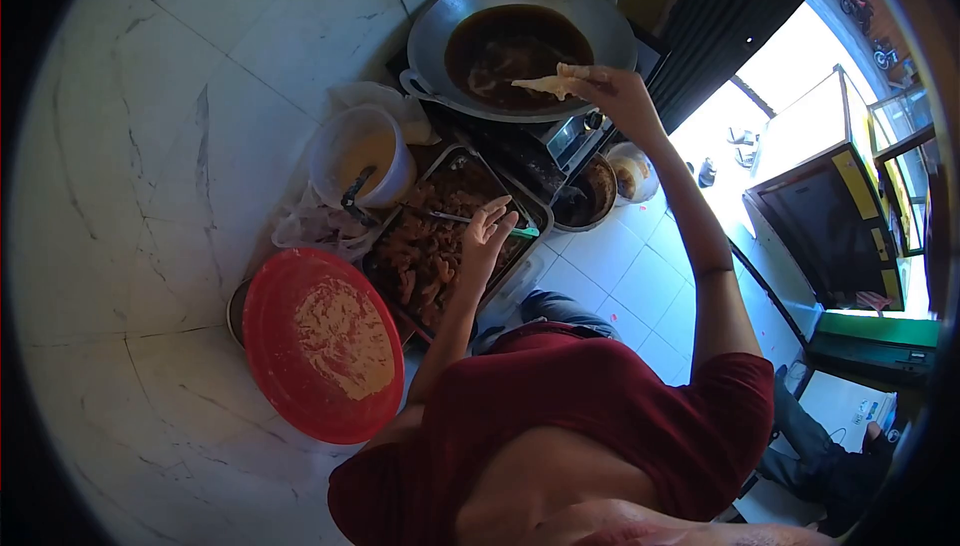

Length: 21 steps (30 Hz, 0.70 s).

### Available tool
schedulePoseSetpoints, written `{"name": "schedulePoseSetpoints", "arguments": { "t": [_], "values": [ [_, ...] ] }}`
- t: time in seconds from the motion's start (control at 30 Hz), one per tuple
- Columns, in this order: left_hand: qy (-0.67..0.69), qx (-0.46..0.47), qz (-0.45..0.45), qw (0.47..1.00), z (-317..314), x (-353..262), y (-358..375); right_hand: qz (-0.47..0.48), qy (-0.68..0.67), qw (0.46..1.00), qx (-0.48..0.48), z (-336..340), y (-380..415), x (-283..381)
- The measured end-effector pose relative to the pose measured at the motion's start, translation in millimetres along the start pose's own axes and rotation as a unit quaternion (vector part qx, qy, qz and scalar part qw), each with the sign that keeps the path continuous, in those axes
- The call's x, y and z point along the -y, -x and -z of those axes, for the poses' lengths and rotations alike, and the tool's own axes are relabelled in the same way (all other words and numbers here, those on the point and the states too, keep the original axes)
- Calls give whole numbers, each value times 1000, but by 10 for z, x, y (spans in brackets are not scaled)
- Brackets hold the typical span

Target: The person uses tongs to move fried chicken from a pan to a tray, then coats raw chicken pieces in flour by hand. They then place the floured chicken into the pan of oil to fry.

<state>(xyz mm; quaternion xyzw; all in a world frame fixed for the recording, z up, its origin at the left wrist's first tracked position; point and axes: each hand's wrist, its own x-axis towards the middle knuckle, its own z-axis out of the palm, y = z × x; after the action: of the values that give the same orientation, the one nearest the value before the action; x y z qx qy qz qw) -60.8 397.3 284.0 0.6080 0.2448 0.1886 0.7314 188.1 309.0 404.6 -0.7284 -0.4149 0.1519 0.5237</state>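
Note:
My right hand [610,91] is closed on a pale, coated piece of food [548,85], held over the wide metal wok [425,41] of dark oil [510,31]. Above the metal tray [540,208] of brown meat pieces [415,251] is my left hand [488,231], its fingers apart and nothing seen in it. Tongs with a green end [525,232] lie across the tray beside that hand. A red basin [270,346] with pale flour [343,336] stands at the lower left. Left of the tray is a white bucket [400,161] of pale batter [368,154].
The wok stands on a stove [575,141]. Below it are a dark pot [600,191] and a container [632,174]. A plastic bag [325,231] lies by the bucket. Another person's legs [815,446] show at the lower right, near a glass-sided cabinet [830,226].

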Motion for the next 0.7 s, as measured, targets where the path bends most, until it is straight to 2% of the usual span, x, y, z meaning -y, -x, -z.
{"name": "schedulePoseSetpoints", "arguments": {
  "t": [0.13,0.23,0.33,0.43,0.57,0.67,0.7],
  "values": [
    [0,-27,-3,1000,176,211,20,42,186,981,45,53,-504,-230],
    [11,-50,-3,999,288,275,80,63,217,969,97,-113,-628,-469],
    [35,-65,-1,997,400,328,155,70,310,942,103,-251,-547,-556],
    [30,-87,4,996,452,235,275,33,356,924,137,-318,-556,-624],
    [25,-108,-1,994,617,225,478,50,299,951,61,-374,-385,-277],
    [36,-131,0,991,791,218,720,77,111,989,67,-629,-28,35],
    [33,-145,-3,989,864,212,823,87,65,989,100,-800,140,125]
  ]
}}
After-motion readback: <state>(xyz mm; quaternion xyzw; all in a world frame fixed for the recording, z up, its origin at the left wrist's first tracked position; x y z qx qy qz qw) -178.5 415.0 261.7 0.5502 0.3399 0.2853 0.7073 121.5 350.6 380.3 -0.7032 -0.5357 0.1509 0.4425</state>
